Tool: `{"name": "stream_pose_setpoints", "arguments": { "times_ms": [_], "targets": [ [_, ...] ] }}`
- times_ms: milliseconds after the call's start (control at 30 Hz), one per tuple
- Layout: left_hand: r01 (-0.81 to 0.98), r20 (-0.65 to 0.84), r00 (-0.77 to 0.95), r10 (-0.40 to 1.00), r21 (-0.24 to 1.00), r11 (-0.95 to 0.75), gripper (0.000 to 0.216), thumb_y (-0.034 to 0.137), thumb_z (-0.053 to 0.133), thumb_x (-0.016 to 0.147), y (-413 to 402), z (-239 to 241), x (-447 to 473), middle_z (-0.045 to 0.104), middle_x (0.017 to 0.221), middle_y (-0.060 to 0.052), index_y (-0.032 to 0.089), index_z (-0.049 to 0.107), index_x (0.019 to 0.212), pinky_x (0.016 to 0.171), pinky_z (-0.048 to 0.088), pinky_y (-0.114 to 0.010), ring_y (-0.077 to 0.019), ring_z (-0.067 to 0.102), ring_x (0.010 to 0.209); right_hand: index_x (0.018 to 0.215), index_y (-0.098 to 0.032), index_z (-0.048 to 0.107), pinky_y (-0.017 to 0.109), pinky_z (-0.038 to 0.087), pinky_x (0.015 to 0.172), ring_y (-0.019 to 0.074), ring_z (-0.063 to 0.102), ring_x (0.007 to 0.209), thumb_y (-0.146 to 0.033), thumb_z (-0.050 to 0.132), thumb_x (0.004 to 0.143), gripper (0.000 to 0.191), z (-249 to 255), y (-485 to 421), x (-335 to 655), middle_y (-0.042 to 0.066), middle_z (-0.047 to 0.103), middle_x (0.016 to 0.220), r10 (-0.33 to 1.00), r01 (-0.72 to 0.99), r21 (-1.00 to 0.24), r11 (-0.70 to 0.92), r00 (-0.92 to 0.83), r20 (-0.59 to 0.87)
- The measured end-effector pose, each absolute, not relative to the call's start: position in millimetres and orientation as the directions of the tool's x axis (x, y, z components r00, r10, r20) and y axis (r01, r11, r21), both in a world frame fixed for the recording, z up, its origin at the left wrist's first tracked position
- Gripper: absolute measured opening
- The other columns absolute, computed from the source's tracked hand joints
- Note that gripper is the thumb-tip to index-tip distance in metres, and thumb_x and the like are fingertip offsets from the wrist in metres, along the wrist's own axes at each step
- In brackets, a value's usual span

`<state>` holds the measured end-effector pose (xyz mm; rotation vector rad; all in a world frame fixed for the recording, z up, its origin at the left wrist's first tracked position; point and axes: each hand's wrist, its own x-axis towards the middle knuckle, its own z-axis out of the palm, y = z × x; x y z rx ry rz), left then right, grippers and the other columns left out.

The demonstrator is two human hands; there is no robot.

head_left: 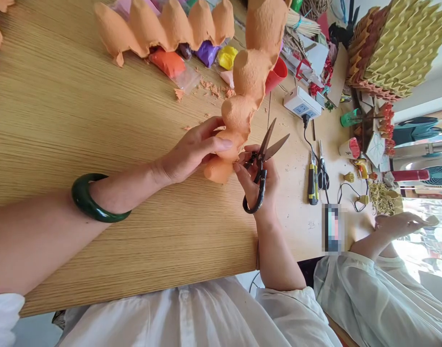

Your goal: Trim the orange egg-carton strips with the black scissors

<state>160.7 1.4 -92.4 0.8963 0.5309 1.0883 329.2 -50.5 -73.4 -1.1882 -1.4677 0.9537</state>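
Left hand (194, 149), its wrist in a dark green bangle (94, 197), grips the orange carton strip (255, 72) from the left near its closest end, thumb laid over one cup. Beyond it on the table (80, 111), a second carton strip (166, 26) lies crosswise, with a bag of orange-red material (168, 62) at its edge. From the left hand, the held strip's long axis runs away from the body, leaning right; its last cup pokes out on the near side of the fingers. Just right of that end, the right hand (259, 178) holds black-handled scissors (262, 161), its thumb tip seemingly touching the strip's edge. Both hands are thus close to the same end. The blades stand apart, pointing away and to the right, roughly alongside the strip's axis rather than across it, with no cardboard between them. Farther right lie a yellow-and-black cutter (313, 180) and spare scissors (322, 173).
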Motion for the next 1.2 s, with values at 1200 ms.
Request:
{"name": "stream_pose_setpoints", "arguments": {
  "times_ms": [1200],
  "targets": [
    [-0.761, -0.154, 0.271, 0.95, 0.57, 0.309, 0.018, 0.022, 0.056, 0.093, -0.6, -72.2, 160.5, 0.071, 0.08, -0.001, 0.015, 0.072, 0.098, 0.071, 0.054, -0.025, -0.0142, 0.064, 0.077, 0.108, -0.022, 0.064, 0.025, 0.041, 0.053, 0.0083, 0.049, 0.057, -0.028, 0.068, 0.086, 0.024, -60.2, -51.6, 337.0, -0.005, 0.06, 0.073, 1.0, 0.227, -0.974, -0.008, 0.03, -0.001]
  ]
}}
